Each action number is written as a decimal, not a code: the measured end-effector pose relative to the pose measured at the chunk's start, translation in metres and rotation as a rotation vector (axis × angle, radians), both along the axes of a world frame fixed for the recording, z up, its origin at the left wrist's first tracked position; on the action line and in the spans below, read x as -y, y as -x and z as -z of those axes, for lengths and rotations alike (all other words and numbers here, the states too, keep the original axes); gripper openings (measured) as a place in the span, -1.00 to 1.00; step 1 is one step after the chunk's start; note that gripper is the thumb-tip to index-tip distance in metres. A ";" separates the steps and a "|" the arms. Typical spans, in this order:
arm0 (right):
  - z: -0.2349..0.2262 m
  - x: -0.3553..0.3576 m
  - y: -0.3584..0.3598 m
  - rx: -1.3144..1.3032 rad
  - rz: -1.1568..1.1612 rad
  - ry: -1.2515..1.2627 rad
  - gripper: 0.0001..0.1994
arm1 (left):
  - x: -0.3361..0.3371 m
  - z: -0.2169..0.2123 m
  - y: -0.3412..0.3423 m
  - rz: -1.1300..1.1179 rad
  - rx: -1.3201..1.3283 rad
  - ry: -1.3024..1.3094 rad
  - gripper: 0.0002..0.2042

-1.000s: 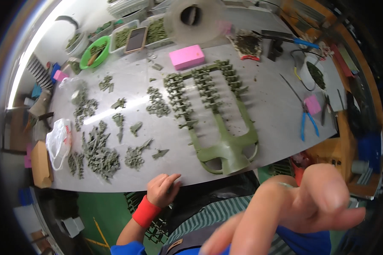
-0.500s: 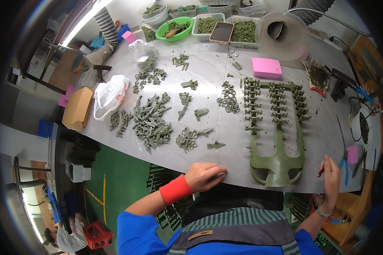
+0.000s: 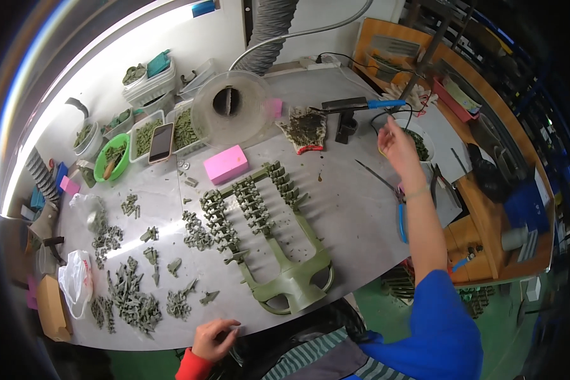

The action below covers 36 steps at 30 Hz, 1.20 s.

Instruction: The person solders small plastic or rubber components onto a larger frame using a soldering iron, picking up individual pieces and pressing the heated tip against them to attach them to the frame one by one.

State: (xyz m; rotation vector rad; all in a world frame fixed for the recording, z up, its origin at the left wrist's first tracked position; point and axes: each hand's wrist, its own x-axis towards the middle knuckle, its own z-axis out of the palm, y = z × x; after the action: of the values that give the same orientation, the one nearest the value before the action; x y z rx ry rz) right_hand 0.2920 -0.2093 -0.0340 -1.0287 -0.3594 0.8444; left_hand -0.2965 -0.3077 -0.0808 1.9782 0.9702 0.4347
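Note:
My right hand (image 3: 399,149) is raised over the right part of the table, fingers outstretched, with nothing visible in it. Just above its fingertips lies a blue-handled tool (image 3: 386,103) whose dark end rests by a black stand (image 3: 346,128). Partly behind that hand is a round white bowl (image 3: 432,136) of green bits. My left hand (image 3: 215,339), loosely curled with thumb and forefinger apart, rests at the table's front edge and appears to hold nothing. Beyond it lies a green pronged frame (image 3: 291,278), with rows of small green parts along its bars.
Several piles of small green parts (image 3: 133,297) lie left of the frame. A pink block (image 3: 226,164), a phone (image 3: 161,142) and a clear round hood (image 3: 231,111) stand farther back. A soiled glove (image 3: 305,128) lies near the stand. Blue-handled pliers (image 3: 401,221) lie by my right forearm.
My right hand has gone from the table's front edge far forward, up to the blue-handled tool. The view has swung right. My left hand stays at the front edge, its fingers slightly more apart.

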 end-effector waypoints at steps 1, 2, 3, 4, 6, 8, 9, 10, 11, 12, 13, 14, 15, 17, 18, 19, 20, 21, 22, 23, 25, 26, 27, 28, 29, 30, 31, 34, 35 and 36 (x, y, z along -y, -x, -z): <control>0.009 -0.021 -0.025 -0.001 -0.002 -0.023 -0.72 | 0.003 -0.004 0.000 -0.023 -0.009 -0.001 -0.85; 0.013 -0.044 -0.032 -0.019 0.029 -0.021 -0.71 | 0.006 -0.013 0.000 -0.050 -0.048 0.023 -0.85; 0.017 -0.059 -0.061 -0.148 0.096 -0.040 -0.69 | 0.007 -0.022 -0.002 -0.065 -0.077 0.047 -0.84; 0.021 -0.073 -0.081 -0.261 0.121 -0.065 -0.69 | 0.008 -0.023 -0.002 -0.069 -0.060 0.047 -0.85; 0.031 -0.079 -0.110 -0.172 0.044 -0.116 -0.76 | 0.009 -0.021 0.000 -0.094 -0.027 0.053 -0.87; 0.033 -0.080 -0.162 -0.150 0.053 -0.054 -0.77 | 0.004 -0.021 0.001 -0.112 -0.022 0.044 -0.87; 0.031 -0.087 -0.169 -0.100 0.064 0.086 -0.73 | 0.002 -0.026 0.002 -0.165 -0.023 0.021 -0.89; 0.032 -0.094 -0.179 -0.045 0.048 0.121 -0.71 | 0.000 -0.025 0.008 -0.190 -0.028 -0.038 -0.90; 0.029 -0.099 -0.186 -0.031 0.072 0.106 -0.74 | -0.004 -0.024 0.012 -0.271 -0.026 -0.083 -0.90; 0.027 -0.098 -0.191 0.051 -0.010 0.100 -0.75 | -0.008 -0.025 0.015 -0.350 -0.029 -0.129 -0.90; 0.024 -0.100 -0.180 0.081 -0.031 0.075 -0.75 | -0.014 -0.024 0.019 -0.458 -0.044 -0.184 -0.90; 0.017 -0.096 -0.167 0.115 -0.041 0.050 -0.74 | -0.024 -0.022 0.024 -0.555 -0.055 -0.240 -0.90; 0.008 -0.083 -0.160 0.112 -0.040 0.055 -0.74 | -0.040 -0.019 0.028 -0.564 -0.066 -0.300 -0.89; -0.010 -0.062 -0.133 0.112 -0.145 -0.006 -0.70 | -0.071 -0.016 0.033 -0.596 -0.097 -0.352 -0.86; -0.020 -0.048 -0.114 0.112 -0.142 0.000 -0.70 | -0.086 -0.013 0.032 -0.608 -0.109 -0.346 -0.83; -0.029 -0.036 -0.090 0.091 -0.180 -0.043 -0.69 | -0.097 -0.008 0.035 -0.607 -0.113 -0.343 -0.83; -0.036 -0.023 -0.074 0.076 -0.214 -0.088 -0.67 | -0.109 0.000 0.039 -0.555 -0.233 -0.479 -0.81; -0.040 -0.008 -0.069 0.086 -0.198 -0.083 -0.67 | -0.120 0.006 0.039 -0.490 -0.342 -0.613 -0.79; -0.041 0.005 -0.065 0.083 -0.176 -0.107 -0.67 | -0.129 0.007 0.040 -0.479 -0.338 -0.611 -0.79; -0.040 0.018 -0.061 0.079 -0.155 -0.130 -0.66 | -0.136 0.007 0.042 -0.477 -0.366 -0.414 -0.77; -0.039 0.047 -0.056 0.061 -0.137 -0.156 -0.67 | -0.144 0.005 0.041 -0.447 -0.343 -0.212 -0.77; -0.038 0.060 -0.051 0.036 -0.137 -0.190 -0.67 | -0.145 0.002 0.043 -0.460 -0.339 -0.156 -0.79; -0.042 0.075 -0.039 0.045 -0.068 -0.175 -0.69 | -0.146 0.001 0.044 -0.467 -0.301 -0.155 -0.80; -0.039 0.090 -0.038 0.052 -0.049 -0.163 -0.69 | -0.144 0.000 0.043 -0.475 -0.263 -0.153 -0.81; -0.036 0.104 -0.038 0.062 0.000 -0.145 -0.70 | -0.139 -0.001 0.041 -0.521 -0.221 -0.164 -0.82; -0.037 0.121 -0.036 0.078 0.053 -0.131 -0.71 | -0.132 -0.013 0.030 -0.532 -0.164 -0.151 -0.85; -0.043 0.129 -0.008 0.086 0.158 -0.107 -0.74 | -0.125 -0.017 0.023 -0.509 -0.083 -0.118 -0.85; -0.051 0.165 0.034 0.142 0.136 -0.031 -0.77 | -0.100 -0.020 -0.003 -0.459 0.215 0.072 -0.84; -0.052 0.168 0.056 0.163 0.188 0.015 -0.80 | -0.093 -0.024 -0.013 -0.395 0.169 0.073 -0.83; -0.052 0.174 0.072 0.167 0.195 0.018 -0.80 | -0.084 -0.028 -0.022 -0.361 0.154 0.036 -0.82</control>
State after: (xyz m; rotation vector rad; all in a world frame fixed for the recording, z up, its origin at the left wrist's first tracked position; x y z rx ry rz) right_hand 0.2202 -0.3834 0.0177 -1.1350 -0.3863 0.5895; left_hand -0.2746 -0.2237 -0.0526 1.7102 1.2291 0.7522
